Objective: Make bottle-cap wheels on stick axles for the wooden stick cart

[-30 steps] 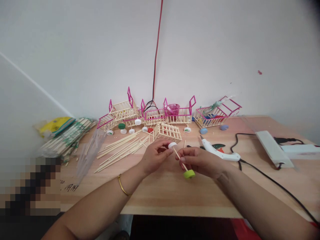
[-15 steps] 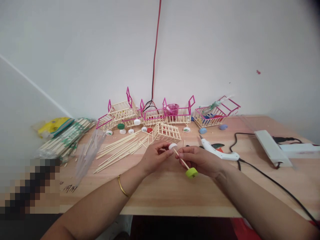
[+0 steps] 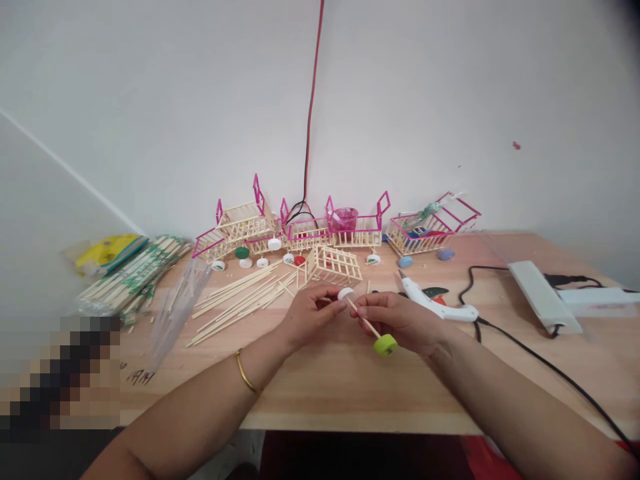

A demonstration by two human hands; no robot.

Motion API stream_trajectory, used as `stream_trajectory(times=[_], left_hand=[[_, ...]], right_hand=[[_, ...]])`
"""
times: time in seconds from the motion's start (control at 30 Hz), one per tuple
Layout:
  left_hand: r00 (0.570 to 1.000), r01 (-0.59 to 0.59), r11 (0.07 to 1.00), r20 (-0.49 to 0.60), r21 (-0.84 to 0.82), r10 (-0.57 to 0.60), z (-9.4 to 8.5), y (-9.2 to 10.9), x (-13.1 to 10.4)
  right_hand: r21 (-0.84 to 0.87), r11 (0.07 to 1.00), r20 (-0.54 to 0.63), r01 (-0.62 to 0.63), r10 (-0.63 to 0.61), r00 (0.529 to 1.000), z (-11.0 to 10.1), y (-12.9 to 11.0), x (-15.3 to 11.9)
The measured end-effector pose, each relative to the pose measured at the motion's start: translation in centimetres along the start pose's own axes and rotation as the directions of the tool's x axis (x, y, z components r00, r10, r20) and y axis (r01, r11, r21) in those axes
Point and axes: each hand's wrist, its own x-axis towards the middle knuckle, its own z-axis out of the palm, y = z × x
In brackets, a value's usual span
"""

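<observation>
Between my hands is a short wooden stick with a bottle cap at each end. My left hand pinches the white bottle cap at the stick's upper end. The fingers of my right hand are closed on the stick near its middle. A lime-green bottle cap sits on the lower end, tilted toward me above the table. Just beyond my hands lies a small bare stick frame. To the right of my right hand is a white glue gun.
Loose wooden sticks and a plastic sleeve lie left. Stick carts with magenta rims line the wall, bottle caps before them. Bagged sticks are far left. A white power strip and black cable lie right.
Almost nothing differs. The lime-green cap end of the stick has shifted very slightly right and up; both hands keep their grip.
</observation>
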Motion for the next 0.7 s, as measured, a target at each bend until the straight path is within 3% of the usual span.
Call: stream_trajectory(times=[0.7], left_hand=[[0.999,-0.052,0.998,-0.004,-0.032,0.052,0.13,0.14,0.00]], right_hand=[[0.013,1.000,-0.055,0.008,-0.007,0.998,0.26,-0.29,0.08]])
